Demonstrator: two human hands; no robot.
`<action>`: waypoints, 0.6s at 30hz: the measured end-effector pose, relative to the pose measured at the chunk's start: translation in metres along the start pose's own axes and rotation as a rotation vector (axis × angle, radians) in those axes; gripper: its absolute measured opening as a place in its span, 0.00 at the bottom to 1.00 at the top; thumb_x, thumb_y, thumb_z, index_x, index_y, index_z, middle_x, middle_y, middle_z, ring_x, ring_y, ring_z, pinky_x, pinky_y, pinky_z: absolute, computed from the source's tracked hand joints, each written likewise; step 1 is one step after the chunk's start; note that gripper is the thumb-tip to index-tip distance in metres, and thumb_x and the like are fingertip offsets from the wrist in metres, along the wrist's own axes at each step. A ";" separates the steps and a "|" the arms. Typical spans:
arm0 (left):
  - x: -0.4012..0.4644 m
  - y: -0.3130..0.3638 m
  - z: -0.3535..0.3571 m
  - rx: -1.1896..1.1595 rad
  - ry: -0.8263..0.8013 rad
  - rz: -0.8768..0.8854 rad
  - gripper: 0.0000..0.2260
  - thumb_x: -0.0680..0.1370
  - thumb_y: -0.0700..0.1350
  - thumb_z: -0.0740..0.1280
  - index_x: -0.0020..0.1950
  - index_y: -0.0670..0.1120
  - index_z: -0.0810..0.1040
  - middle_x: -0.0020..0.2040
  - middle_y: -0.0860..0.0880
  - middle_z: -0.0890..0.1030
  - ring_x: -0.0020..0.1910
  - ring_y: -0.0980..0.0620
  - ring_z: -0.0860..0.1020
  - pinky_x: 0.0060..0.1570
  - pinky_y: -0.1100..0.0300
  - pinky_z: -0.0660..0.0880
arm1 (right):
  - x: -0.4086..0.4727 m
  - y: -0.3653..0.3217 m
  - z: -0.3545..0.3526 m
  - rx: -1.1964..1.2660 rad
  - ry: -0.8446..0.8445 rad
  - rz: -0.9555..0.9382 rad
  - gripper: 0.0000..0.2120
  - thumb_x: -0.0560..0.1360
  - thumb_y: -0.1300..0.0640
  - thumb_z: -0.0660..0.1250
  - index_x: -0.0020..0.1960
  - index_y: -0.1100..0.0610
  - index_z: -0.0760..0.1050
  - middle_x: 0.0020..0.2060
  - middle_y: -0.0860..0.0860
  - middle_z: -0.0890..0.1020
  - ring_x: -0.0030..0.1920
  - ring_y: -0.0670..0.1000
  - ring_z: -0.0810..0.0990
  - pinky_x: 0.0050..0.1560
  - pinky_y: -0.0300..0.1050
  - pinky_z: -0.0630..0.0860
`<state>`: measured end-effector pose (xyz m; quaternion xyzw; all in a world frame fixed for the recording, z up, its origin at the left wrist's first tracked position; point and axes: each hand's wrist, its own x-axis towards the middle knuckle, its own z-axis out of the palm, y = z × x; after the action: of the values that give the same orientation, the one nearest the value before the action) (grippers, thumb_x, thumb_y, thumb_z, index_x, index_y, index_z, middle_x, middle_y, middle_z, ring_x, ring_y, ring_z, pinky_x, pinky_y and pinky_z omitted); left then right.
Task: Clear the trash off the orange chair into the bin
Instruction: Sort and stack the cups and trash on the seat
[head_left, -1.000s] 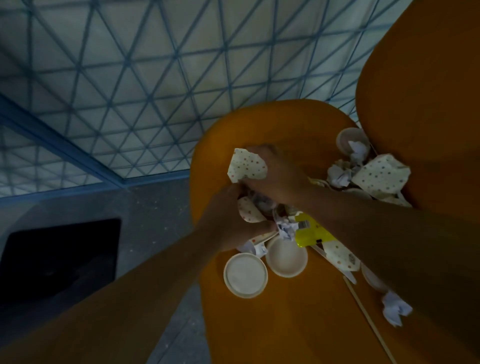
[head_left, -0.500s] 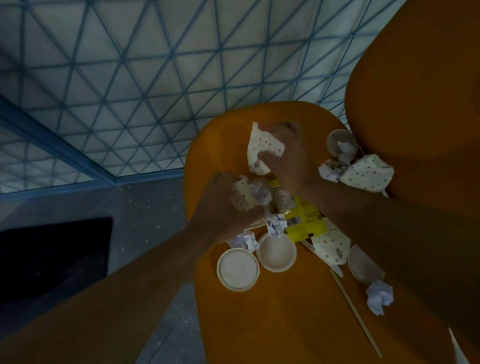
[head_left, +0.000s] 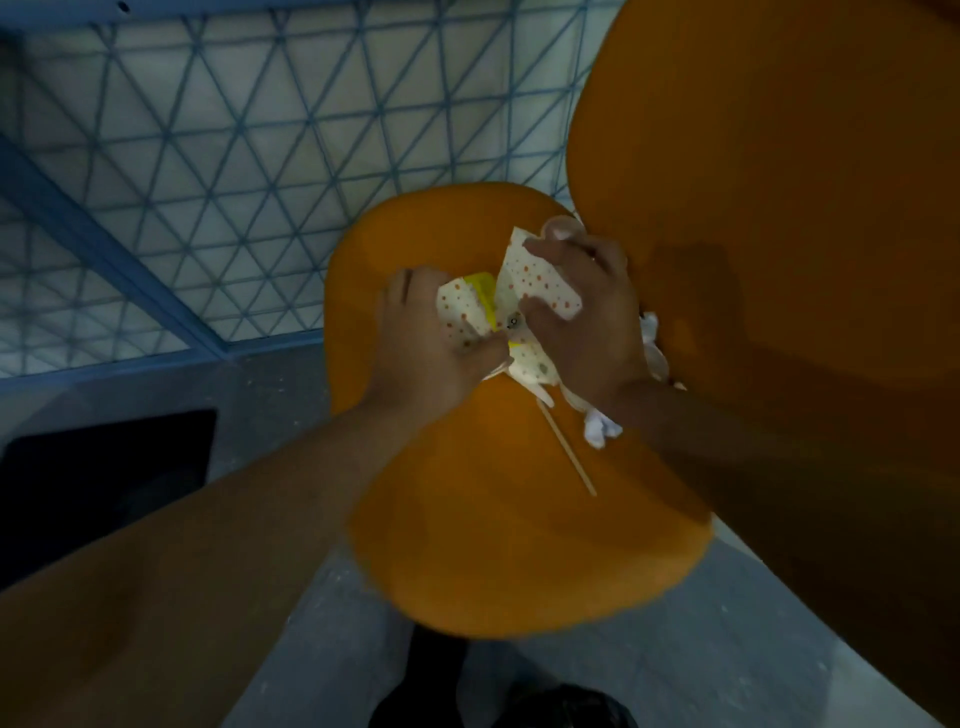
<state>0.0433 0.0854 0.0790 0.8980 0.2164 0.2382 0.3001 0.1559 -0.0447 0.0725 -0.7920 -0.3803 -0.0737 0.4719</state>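
On the orange chair seat (head_left: 493, 519), both my hands press together around a bundle of trash. My left hand (head_left: 431, 343) grips spotted paper (head_left: 460, 312) and a yellow packet (head_left: 483, 291). A larger spotted napkin (head_left: 540, 280) is clamped under my right hand (head_left: 587, 322). A thin wooden stick (head_left: 569, 452) lies on the seat below the bundle. A crumpled white paper (head_left: 600, 431) sits by my right wrist, and more white scraps (head_left: 652, 343) show behind that hand. The black bin (head_left: 104, 467) stands on the floor at the left. The cups and lids are hidden.
The chair's tall orange backrest (head_left: 779, 260) rises at the right. A blue-framed wall with a triangle grid (head_left: 234, 156) stands behind the chair. Grey floor (head_left: 291, 395) lies between chair and bin. A dark shoe (head_left: 561, 706) shows at the bottom edge.
My hands have come together and scooped the loose papers, yellow packet and cups into one bundle. The view has pulled back and shifted, showing the whole seat.
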 end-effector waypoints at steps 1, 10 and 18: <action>-0.015 0.010 -0.001 0.014 -0.009 -0.004 0.32 0.61 0.63 0.70 0.57 0.44 0.72 0.54 0.47 0.72 0.55 0.47 0.71 0.47 0.57 0.64 | -0.019 -0.005 -0.011 0.001 -0.022 0.011 0.19 0.74 0.62 0.70 0.65 0.58 0.74 0.62 0.61 0.70 0.62 0.51 0.70 0.58 0.33 0.69; -0.183 0.069 0.008 0.029 -0.122 -0.080 0.31 0.63 0.58 0.72 0.59 0.43 0.71 0.57 0.43 0.72 0.56 0.43 0.70 0.48 0.53 0.65 | -0.191 -0.030 -0.086 0.045 -0.152 0.091 0.16 0.75 0.64 0.66 0.62 0.56 0.76 0.58 0.57 0.71 0.55 0.48 0.72 0.48 0.20 0.65; -0.303 0.059 0.034 -0.088 -0.320 -0.063 0.27 0.71 0.50 0.74 0.65 0.43 0.70 0.66 0.44 0.69 0.65 0.47 0.66 0.64 0.51 0.65 | -0.349 0.000 -0.092 -0.048 -0.357 0.200 0.17 0.73 0.63 0.66 0.62 0.56 0.75 0.58 0.54 0.73 0.52 0.54 0.76 0.44 0.49 0.77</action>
<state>-0.1632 -0.1330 0.0023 0.9031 0.1832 0.0917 0.3773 -0.0659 -0.3048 -0.0432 -0.8373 -0.3754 0.1062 0.3829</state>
